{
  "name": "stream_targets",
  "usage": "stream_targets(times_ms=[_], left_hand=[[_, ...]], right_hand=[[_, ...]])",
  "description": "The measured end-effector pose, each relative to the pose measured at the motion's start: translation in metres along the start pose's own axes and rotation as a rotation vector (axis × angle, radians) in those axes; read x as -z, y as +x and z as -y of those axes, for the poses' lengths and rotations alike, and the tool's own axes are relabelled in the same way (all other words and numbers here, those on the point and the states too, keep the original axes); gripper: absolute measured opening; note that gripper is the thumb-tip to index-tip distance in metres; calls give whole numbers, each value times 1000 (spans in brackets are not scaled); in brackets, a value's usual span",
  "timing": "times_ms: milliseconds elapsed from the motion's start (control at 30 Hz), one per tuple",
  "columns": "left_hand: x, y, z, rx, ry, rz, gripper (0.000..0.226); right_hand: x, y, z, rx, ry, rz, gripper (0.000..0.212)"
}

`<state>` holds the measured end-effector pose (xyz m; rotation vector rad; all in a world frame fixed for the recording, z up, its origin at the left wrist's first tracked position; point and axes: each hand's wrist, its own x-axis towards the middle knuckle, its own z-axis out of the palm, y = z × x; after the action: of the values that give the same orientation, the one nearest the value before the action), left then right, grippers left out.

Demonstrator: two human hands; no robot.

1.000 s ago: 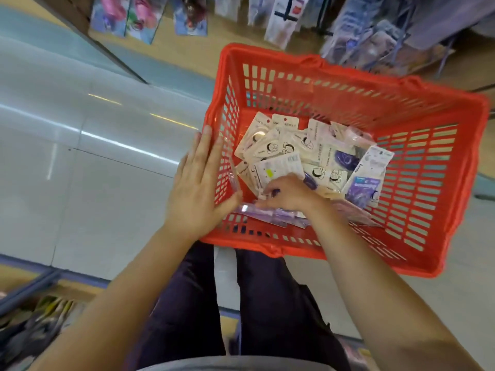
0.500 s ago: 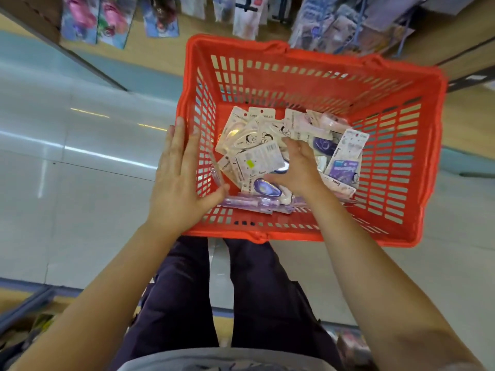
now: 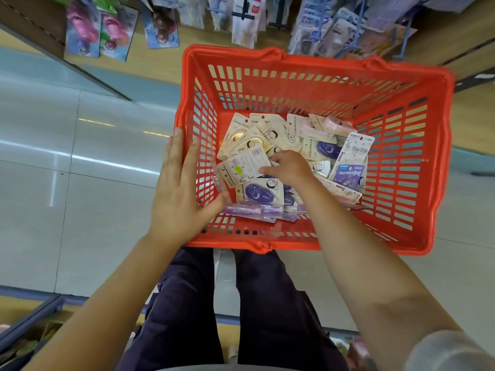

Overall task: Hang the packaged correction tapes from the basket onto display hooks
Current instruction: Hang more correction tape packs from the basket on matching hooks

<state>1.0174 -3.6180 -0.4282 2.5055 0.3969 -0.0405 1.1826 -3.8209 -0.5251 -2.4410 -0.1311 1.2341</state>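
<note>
A red plastic basket (image 3: 417, 162) stands on the floor in front of me, holding several cream and purple packaged correction tapes (image 3: 263, 192). My left hand (image 3: 180, 194) lies flat against the basket's left wall, thumb hooked over the rim inside. My right hand (image 3: 289, 167) is down in the basket, fingers curled round a pack (image 3: 242, 166) turned back-side up with a yellow sticker. Display hooks (image 3: 353, 30) with hanging packs run along the shelf at the top.
A wooden shelf front (image 3: 160, 62) with hanging packaged goods stands behind the basket. Grey tiled floor (image 3: 67, 183) spreads to the left. My legs in dark trousers are below the basket. Another low shelf edge sits at the bottom left.
My right hand has shifted from the near side of the pile toward its middle and taken hold of the back-side-up pack. The left hand stays on the basket wall.
</note>
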Motion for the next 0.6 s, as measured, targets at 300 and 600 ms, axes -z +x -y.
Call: stream_targets(times_ms=[300,600], left_hand=[[-2,10,-15,-156,92,-138,67],[-30,84,-90,760,-1189,162,30]], right_hand=[[47,-33,10,73,595,-123,19],[48,-79,11,98,887,-16,15]])
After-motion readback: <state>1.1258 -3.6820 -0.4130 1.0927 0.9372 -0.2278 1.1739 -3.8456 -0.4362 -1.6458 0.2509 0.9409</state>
